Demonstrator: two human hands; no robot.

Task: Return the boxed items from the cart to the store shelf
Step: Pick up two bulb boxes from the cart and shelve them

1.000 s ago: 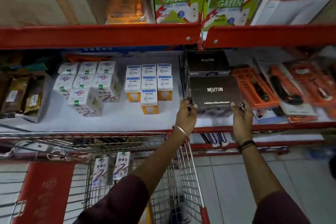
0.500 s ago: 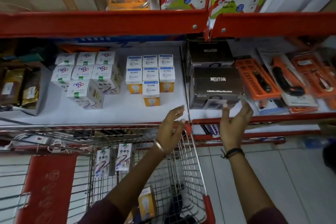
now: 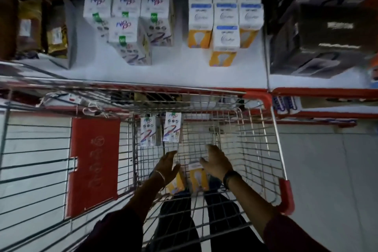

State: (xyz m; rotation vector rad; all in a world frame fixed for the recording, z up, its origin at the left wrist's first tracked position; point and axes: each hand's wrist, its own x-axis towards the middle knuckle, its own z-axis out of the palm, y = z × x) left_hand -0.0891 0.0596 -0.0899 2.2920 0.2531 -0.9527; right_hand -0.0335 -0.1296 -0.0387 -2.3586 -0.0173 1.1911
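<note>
Both my hands reach down into the wire cart (image 3: pixel 274 129). My left hand (image 3: pixel 168 164) and my right hand (image 3: pixel 216 162) are open, fingers spread, just above two yellow bulb boxes (image 3: pixel 198 177) lying on the cart floor. Neither hand holds anything. Two white bulb boxes (image 3: pixel 161 130) stand against the cart's far wall. On the white shelf (image 3: pixel 173 71) stand rows of white bulb boxes (image 3: pixel 131 16), yellow-and-white bulb boxes (image 3: pixel 225 18) and, at the right, two stacked black boxes (image 3: pixel 319 32).
A red panel (image 3: pixel 93 165) hangs on a second wire cart at the left. Brown packets (image 3: pixel 36 26) fill the shelf's left end. The shelf's red front rail (image 3: pixel 327 93) runs just beyond the cart. Grey floor tiles (image 3: pixel 331 170) lie at the right.
My hands let go of the black box, now resting on the shelf stack, and dropped into the cart. The view tilted down from the shelf to the cart.
</note>
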